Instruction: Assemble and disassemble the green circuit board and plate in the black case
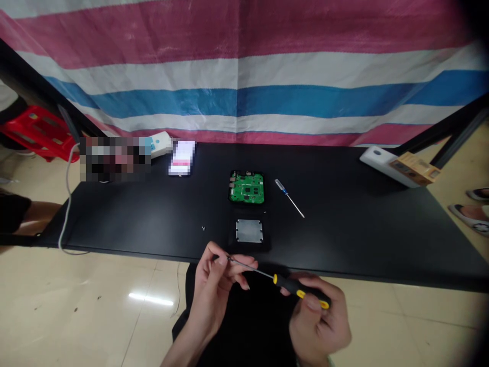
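My right hand (319, 318) is closed around the black and yellow handle of a screwdriver (294, 286), held just off the table's near edge. My left hand (217, 285) pinches the tip end of its metal shaft. On the black table (362, 229) beyond them lies a black cover with a silver metal plate (249, 231). Farther back sits a black case holding a green circuit board (246, 187). A small blue-handled screwdriver (289, 198) lies to the right of the board. A tiny screw (203, 228) rests left of the plate.
A phone (182, 157) and a white device (159, 143) lie at the back left, with a white cable (68, 204) hanging over the left edge. A white box with a cardboard pack (401, 165) sits at the back right. Another person's feet (471, 209) show at the right.
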`<control>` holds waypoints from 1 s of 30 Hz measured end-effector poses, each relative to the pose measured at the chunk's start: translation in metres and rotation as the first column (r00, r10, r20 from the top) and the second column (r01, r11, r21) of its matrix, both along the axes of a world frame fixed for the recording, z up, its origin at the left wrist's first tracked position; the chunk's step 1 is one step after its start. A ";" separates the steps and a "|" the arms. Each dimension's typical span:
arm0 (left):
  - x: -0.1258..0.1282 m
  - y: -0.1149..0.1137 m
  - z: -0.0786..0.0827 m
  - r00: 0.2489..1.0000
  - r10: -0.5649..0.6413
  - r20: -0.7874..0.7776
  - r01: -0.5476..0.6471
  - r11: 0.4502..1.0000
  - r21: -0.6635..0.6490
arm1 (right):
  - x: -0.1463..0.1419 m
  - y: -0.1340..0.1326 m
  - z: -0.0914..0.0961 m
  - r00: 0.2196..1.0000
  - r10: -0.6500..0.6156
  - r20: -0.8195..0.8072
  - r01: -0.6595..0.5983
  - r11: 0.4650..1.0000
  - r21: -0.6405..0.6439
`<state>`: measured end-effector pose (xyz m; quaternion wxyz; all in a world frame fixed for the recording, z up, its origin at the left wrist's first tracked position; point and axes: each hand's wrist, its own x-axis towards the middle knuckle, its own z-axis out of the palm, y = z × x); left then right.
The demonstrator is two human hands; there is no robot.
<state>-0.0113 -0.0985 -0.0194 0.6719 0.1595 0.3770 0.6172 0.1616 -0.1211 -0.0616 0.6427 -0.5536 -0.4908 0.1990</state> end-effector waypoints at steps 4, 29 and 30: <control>0.000 0.000 -0.001 1.000 -0.007 -0.004 0.007 1.000 0.001 | 0.004 -0.001 -0.003 0.999 0.018 0.028 -0.018 1.000 -0.005; 0.004 0.005 -0.002 0.998 -0.008 -0.055 0.005 0.998 -0.056 | 0.017 0.012 0.033 0.916 0.264 0.301 -0.302 0.949 0.088; 0.003 0.005 -0.002 0.998 -0.012 -0.062 0.009 0.999 -0.042 | 0.017 0.011 0.032 0.927 0.244 0.285 -0.273 0.960 0.067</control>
